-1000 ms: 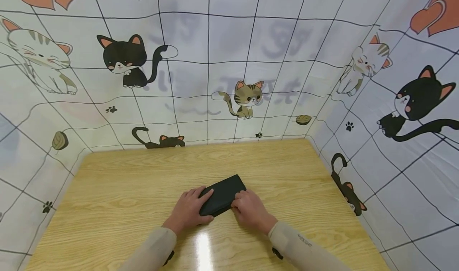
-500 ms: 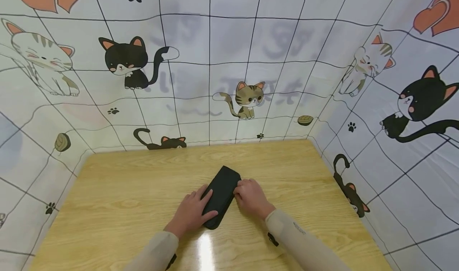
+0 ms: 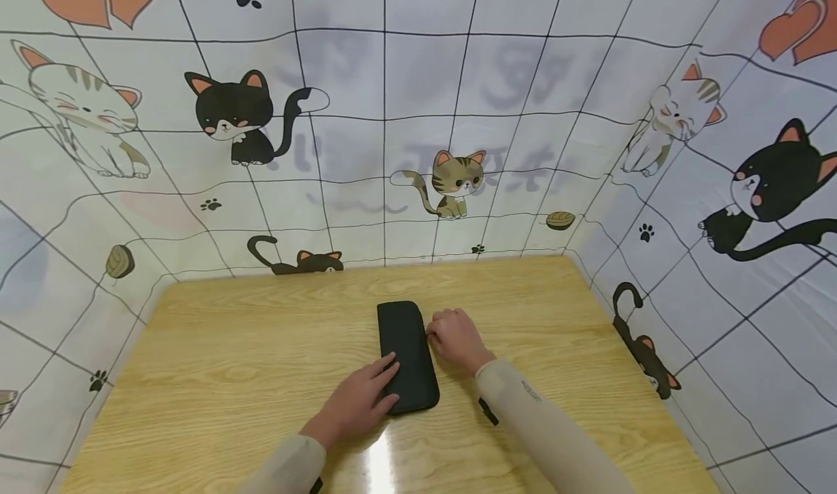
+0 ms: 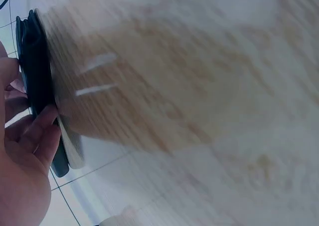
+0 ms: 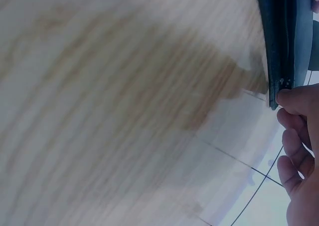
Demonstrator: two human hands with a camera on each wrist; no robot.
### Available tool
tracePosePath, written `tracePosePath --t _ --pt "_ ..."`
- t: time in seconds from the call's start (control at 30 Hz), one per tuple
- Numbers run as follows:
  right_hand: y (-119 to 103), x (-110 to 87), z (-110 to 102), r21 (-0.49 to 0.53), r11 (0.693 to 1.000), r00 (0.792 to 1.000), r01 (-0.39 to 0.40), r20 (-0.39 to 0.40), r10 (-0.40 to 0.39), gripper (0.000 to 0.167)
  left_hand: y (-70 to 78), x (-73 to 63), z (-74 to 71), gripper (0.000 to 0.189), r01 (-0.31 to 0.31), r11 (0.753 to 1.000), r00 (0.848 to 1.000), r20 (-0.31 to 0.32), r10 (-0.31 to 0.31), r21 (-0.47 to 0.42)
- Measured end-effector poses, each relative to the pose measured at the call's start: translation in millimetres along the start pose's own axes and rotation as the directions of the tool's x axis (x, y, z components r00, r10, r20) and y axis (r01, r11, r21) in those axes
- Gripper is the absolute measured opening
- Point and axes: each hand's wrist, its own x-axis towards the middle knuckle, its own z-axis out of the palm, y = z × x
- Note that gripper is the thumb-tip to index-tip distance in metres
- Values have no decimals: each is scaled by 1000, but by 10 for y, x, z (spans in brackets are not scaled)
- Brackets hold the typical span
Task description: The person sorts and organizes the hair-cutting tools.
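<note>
A long black zip wallet (image 3: pixel 407 363) lies flat on the wooden table, its long side running away from me. My left hand (image 3: pixel 358 399) holds its left edge, fingers over the top and thumb near the closer end. From the left wrist, the wallet (image 4: pixel 37 76) appears edge-on, with the left hand's thumb (image 4: pixel 42 128) against its side. At the wallet's right edge, toward the far end, my right hand (image 3: pixel 458 340) pinches the zipper pull. The right wrist view shows small shiny bits of the zipper (image 5: pixel 284 81) right at the right hand's fingertips (image 5: pixel 289 99).
The wooden table (image 3: pixel 261 349) extends around the wallet on all sides. Behind it and along both sides hangs a white cloth (image 3: pixel 353 152) printed with cats and grid lines. A bright light reflection (image 3: pixel 379 465) shows on the tabletop near the front.
The wallet has turned counterclockwise from a slant to nearly straight away from me. The right hand has moved up along its edge; the left hand has shifted to stay on its left edge.
</note>
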Motion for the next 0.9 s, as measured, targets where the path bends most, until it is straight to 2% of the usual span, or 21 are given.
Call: tracePosePath --t 0.13,0.3,0.47,0.7,0.9 --pt "10 33 -23 -29 1000 1000 3 18 -3 11 -27 21 -40 57 -49 999 999 -3 49 -17" --pt "12 42 -49 -33 999 999 9 38 -8 10 -121 62 -139 64 -95 995 996 4 95 18" --pt "28 34 -37 -14 1000 998 14 55 -13 10 -202 104 -184 72 -132 991 990 44 131 20" --pt "53 15 -14 13 999 999 41 33 -41 9 -257 138 -188 76 -136 991 984 121 134 9" --pt "88 -14 -26 19 998 998 61 26 -62 8 -271 140 -191 76 -152 988 984 96 149 29"
